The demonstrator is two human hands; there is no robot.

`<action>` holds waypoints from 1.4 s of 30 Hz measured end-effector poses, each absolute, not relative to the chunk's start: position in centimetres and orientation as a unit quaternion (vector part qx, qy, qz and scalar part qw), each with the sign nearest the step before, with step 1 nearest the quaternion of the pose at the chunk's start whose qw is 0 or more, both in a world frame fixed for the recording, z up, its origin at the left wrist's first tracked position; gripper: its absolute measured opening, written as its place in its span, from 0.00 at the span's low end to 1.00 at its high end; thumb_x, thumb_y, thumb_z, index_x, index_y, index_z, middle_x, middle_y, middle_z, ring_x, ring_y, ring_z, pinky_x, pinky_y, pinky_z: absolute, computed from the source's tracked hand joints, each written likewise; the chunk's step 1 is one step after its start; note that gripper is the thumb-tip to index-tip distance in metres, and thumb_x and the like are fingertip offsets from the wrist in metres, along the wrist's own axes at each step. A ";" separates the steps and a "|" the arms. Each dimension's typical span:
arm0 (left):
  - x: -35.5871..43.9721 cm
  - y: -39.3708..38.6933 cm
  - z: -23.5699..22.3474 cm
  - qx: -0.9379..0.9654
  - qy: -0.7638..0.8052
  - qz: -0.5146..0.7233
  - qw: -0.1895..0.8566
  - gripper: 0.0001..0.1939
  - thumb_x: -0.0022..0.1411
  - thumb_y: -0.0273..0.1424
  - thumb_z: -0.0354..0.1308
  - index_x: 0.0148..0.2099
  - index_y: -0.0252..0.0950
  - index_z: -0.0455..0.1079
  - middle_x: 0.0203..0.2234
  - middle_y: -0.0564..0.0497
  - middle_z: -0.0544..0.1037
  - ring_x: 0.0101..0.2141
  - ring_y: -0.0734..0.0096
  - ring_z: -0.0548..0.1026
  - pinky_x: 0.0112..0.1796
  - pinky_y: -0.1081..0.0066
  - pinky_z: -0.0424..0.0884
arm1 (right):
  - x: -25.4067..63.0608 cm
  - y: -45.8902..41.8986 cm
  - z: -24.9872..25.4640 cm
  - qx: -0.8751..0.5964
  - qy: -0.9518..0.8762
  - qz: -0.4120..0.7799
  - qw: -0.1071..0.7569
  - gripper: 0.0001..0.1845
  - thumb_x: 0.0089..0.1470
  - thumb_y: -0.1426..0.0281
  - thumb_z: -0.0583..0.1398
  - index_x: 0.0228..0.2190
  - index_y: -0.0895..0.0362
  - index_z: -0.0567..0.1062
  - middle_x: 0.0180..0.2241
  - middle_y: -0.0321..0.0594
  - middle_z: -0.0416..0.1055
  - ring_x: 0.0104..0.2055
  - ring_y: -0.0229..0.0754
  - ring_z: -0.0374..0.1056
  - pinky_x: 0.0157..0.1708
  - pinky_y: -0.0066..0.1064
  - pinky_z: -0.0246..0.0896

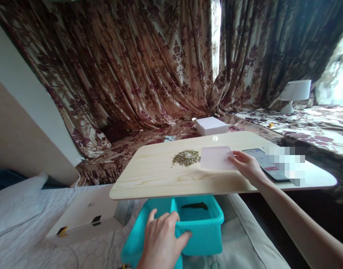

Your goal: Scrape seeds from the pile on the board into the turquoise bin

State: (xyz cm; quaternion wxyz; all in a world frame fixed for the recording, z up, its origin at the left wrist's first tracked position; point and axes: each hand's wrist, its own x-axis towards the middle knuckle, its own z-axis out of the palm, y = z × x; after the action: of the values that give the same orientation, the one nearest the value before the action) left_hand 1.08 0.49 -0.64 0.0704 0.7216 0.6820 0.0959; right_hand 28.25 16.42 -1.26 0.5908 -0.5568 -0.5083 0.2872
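My right hand (245,164) pinches the right edge of a thin, pale pink rectangular sheet (217,157) above the wooden tabletop (149,179). The sheet's left edge meets a loose pile of small green bits (186,158), perhaps seeds or dried herbs, with a few pale specks among them. Below the table's near edge is a turquoise two-compartment bin (202,237). Over its middle divider my left hand (161,235) is hooked, thumb on the right side and fingers on the left. Some dark green matter (195,206) lies in the bin's right compartment; my hand partly hides the left one.
A tablet (265,164) lies on the table's right part, partly pixelated. Behind the table sits a white box (212,126). A white lamp (296,91) stands far right. At left, a large flat white box (81,209) rests on the bed.
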 end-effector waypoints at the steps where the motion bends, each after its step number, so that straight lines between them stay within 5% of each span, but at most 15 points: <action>1: 1.2 0.6 -0.6 0.727 0.676 0.098 0.068 0.08 0.52 0.38 0.55 0.32 0.41 0.69 0.27 0.55 0.77 0.33 0.66 0.73 0.52 0.57 0.51 | 28.5 16.7 -1.3 -0.550 -0.508 0.290 0.597 0.11 0.40 0.66 0.62 0.30 0.55 0.73 0.27 0.41 0.77 0.29 0.44 0.72 0.29 0.34 0.67; 22: 5.1 5.5 3.8 0.735 0.657 -0.007 0.166 0.10 0.47 0.39 0.60 0.23 0.40 0.67 0.19 0.58 0.70 0.27 0.70 0.70 0.51 0.57 0.53 | 27.8 18.7 -3.4 -0.531 -0.543 0.282 0.586 0.15 0.48 0.60 0.58 0.37 0.53 0.69 0.34 0.43 0.74 0.36 0.44 0.71 0.35 0.34 0.67; 42: 6.9 8.4 4.4 0.712 0.651 -0.132 0.226 0.08 0.51 0.38 0.58 0.32 0.42 0.69 0.28 0.57 0.76 0.35 0.67 0.74 0.54 0.54 0.52 | 29.2 19.3 -2.8 -0.520 -0.604 0.297 0.526 0.07 0.53 0.67 0.54 0.35 0.52 0.67 0.30 0.39 0.72 0.31 0.40 0.68 0.30 0.29 0.65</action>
State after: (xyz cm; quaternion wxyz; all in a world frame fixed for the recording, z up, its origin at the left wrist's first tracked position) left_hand 6.87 8.44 4.42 0.2256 0.7123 0.6515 -0.1315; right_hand 29.17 19.30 -2.84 0.5255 -0.5201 -0.6040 0.2974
